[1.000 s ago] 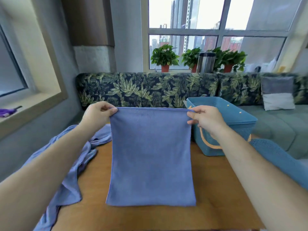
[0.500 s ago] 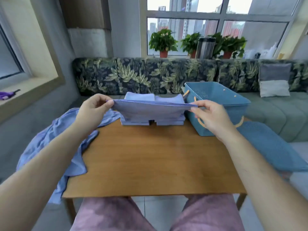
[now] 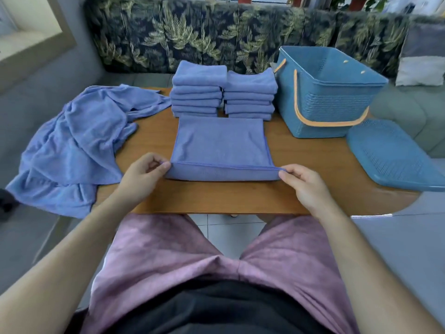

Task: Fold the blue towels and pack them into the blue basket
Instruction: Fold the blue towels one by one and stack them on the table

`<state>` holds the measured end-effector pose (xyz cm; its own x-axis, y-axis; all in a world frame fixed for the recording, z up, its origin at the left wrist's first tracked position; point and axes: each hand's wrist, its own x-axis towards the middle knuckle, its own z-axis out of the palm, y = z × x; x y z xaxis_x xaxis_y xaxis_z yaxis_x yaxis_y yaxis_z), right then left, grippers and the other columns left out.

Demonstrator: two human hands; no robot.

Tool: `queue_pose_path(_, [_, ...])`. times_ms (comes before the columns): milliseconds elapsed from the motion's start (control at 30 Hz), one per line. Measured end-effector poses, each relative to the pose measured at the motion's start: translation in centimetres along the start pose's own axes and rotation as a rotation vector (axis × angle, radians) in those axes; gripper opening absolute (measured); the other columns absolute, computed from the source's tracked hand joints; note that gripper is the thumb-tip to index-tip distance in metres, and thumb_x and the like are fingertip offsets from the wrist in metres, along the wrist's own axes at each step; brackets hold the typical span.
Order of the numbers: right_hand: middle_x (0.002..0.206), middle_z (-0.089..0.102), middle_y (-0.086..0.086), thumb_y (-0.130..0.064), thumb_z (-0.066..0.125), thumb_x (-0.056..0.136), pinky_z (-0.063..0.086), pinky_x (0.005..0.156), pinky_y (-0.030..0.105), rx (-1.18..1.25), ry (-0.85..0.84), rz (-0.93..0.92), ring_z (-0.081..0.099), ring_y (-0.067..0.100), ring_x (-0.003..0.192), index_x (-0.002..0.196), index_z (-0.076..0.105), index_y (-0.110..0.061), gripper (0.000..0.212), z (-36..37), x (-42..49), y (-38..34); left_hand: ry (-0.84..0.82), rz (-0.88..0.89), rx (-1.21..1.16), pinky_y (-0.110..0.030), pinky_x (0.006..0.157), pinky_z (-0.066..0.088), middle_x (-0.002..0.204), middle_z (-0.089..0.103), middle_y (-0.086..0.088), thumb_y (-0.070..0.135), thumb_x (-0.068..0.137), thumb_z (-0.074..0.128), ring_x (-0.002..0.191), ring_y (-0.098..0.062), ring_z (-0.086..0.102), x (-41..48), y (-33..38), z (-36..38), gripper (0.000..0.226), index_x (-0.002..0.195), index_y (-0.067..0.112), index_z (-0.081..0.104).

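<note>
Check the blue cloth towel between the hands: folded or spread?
Folded: the towel shows doubled layers at its near edge, pinched by left hand and right hand.

**Cloth, wood, plastic**

The half-folded towel (image 3: 220, 143) and the folded stacks (image 3: 197, 89) are matt, fine-napped cloth. The table (image 3: 301, 169) is smooth wood with a faint sheen. The blue basket (image 3: 332, 102) and its lid (image 3: 395, 155) are matt, perforated plastic.
</note>
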<state>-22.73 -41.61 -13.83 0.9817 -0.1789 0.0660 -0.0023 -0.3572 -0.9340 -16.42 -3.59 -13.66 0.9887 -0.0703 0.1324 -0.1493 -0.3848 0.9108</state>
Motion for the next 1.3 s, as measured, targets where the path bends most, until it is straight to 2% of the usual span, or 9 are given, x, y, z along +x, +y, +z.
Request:
queue_pose_path(167, [0.079,0.067,-0.004,-0.016,0.064,0.099,0.044,0.082,0.030,0.021,-0.009,0.001,0.059,0.009,0.080,0.087,0.073,-0.019,0.015,-0.4,-0.2,-0.1,-0.011,0.010,-0.004,-0.028,0.070,0.040,0.072,0.062,0.007,0.014,0.097,0.065,0.072,-0.010,0.053,-0.3,0.3,-0.3,0.012,0.085,0.015,0.064])
queue_pose_path(400, [0.084,0.070,0.002,-0.019,0.064,0.099,0.044,0.080,0.031,0.069,0.062,-0.006,0.061,0.010,0.082,0.090,0.072,-0.017,0.012,-0.4,0.9,-1.4,0.018,-0.047,-0.053,-0.028,0.070,0.045,0.072,0.065,0.011,0.028,0.096,0.067,0.071,-0.007,0.056,0.6,1.3,0.1,0.012,0.091,0.017,0.069])
queue_pose_path(500, [0.074,0.068,-0.009,-0.027,0.062,0.099,0.043,0.071,0.028,-0.020,0.107,0.009,0.057,0.002,0.068,0.092,0.070,-0.020,0.013,0.1,3.2,-1.6,0.052,-0.072,-0.002,-0.020,0.069,0.044,0.077,0.066,0.013,0.031,0.096,0.066,0.068,0.002,0.057,3.1,2.2,0.7,0.013,0.094,0.018,0.069])
queue_pose_path(600, [0.066,0.060,-0.014,-0.028,0.058,0.101,0.037,0.060,0.026,-0.139,0.144,0.014,0.048,-0.001,0.053,0.090,0.067,-0.022,0.015,0.6,6.4,-1.7,0.075,-0.086,0.055,-0.021,0.067,0.043,0.086,0.066,0.007,0.034,0.097,0.065,0.075,-0.005,0.057,6.5,2.7,1.6,0.015,0.096,0.020,0.068])
queue_pose_path(767, [0.083,0.066,-0.007,-0.031,0.056,0.102,0.038,0.060,0.026,-0.347,0.156,0.035,0.059,0.013,0.073,0.092,0.064,-0.019,0.017,1.6,11.5,-0.9,0.099,-0.138,0.138,-0.025,0.063,0.042,0.088,0.064,0.005,0.033,0.096,0.065,0.076,-0.011,0.057,12.1,1.5,3.7,0.018,0.098,0.016,0.068])
queue_pose_path(1033, [0.085,0.067,-0.003,-0.037,0.056,0.100,0.048,0.073,0.036,-0.541,0.201,0.132,0.063,0.021,0.082,0.091,0.062,-0.019,0.021,3.0,15.3,1.6,0.142,-0.143,0.332,-0.028,0.065,0.043,0.084,0.065,0.007,0.041,0.093,0.066,0.080,-0.011,0.059,15.9,-2.1,5.5,0.020,0.097,0.022,0.068])
queue_pose_path(1167, [0.086,0.065,-0.005,-0.037,0.057,0.100,0.049,0.075,0.037,-0.568,0.171,0.168,0.064,0.023,0.089,0.094,0.062,-0.019,0.020,2.9,15.7,1.5,0.117,-0.125,0.379,-0.026,0.063,0.041,0.081,0.061,0.005,0.040,0.093,0.066,0.086,-0.020,0.061,16.0,-1.9,5.6,0.021,0.099,0.019,0.067])
queue_pose_path(1233, [0.093,0.065,-0.002,-0.037,0.055,0.100,0.044,0.074,0.034,-0.559,0.148,0.184,0.064,0.026,0.096,0.101,0.060,-0.018,0.020,2.5,15.2,0.4,0.110,-0.145,0.466,-0.028,0.076,0.046,0.103,0.063,-0.002,0.039,0.093,0.066,0.102,-0.024,0.058,15.7,-1.1,5.3,0.031,0.114,0.016,0.064])
queue_pose_path(1300, [0.112,0.065,0.007,-0.036,0.050,0.101,0.046,0.084,0.037,-0.697,0.156,0.131,0.060,0.032,0.109,0.119,0.056,-0.014,0.028,2.8,14.1,-1.0,0.191,-0.040,0.637,-0.037,0.100,0.041,0.128,0.054,-0.013,0.034,0.096,0.061,0.122,-0.032,0.050,14.6,0.0,5.8,0.042,0.131,0.009,0.058])
